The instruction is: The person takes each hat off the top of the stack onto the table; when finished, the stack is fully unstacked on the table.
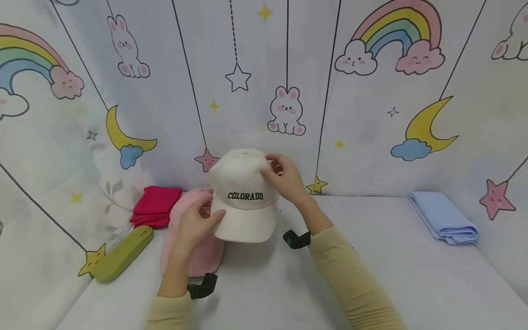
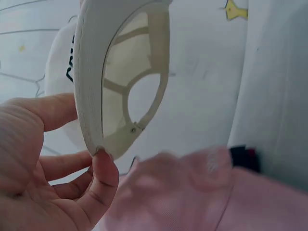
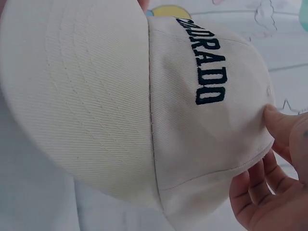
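A cream baseball cap with dark COLORADO lettering is held up above the table, its brim toward me. My left hand pinches the brim's side edge between thumb and fingers. On the crown's upper right, my right hand grips the fabric, thumb in front and fingers behind. The left wrist view looks into the cap's hollow underside, with the rear strap opening visible. In the right wrist view the lettered front panel faces the camera. Behind the left hand lies a pink cap, partly hidden.
Folded red cloth lies at the back left, beside the pink cap. A green glasses case rests in front of it. Folded light blue cloth sits at the far right. A patterned curtain rises behind the white table.
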### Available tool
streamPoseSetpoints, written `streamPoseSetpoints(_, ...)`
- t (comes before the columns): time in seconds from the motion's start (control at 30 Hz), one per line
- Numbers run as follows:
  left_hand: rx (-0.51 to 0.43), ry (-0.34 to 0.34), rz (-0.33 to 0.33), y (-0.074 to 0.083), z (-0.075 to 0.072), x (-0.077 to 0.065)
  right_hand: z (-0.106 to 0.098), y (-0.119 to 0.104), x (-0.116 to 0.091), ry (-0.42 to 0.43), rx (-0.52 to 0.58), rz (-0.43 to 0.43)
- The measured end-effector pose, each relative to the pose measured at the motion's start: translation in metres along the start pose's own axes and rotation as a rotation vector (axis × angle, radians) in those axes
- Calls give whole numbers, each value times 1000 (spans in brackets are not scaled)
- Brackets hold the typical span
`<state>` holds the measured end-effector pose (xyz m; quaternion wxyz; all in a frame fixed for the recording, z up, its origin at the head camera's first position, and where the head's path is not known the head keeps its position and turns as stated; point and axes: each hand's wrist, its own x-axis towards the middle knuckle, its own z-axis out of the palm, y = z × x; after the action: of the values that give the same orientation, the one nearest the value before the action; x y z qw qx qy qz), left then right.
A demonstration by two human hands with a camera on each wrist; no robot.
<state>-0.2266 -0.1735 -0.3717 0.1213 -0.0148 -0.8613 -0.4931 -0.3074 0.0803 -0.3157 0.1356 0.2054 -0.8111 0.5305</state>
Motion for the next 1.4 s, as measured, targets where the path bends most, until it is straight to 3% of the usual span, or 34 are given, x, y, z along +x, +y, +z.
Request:
streamPoseSetpoints(0.17, -26, -4, 4, 4, 28, 3, -14, 22, -2, 21, -2, 39)
streamPoseSetpoints(0.37, -29, 23, 30, -1, 57, 6, -24, 46, -11, 52, -8, 137)
streamPoseSetpoints(0.57, 18, 20, 68, -9, 75, 7, -26, 73, -19, 68, 16, 184)
streamPoseSetpoints(0.77, 43, -14, 28, -17, 86, 3, -21, 96, -28, 73, 8, 235)
streamPoseSetpoints(1.17, 134, -59, -75, -33, 97, -1, -2, 117, -35, 34, -29, 268)
streamPoseSetpoints(1.4, 166, -65, -43, -33, 92, -2, 1, 112, -44, -63, -67, 248)
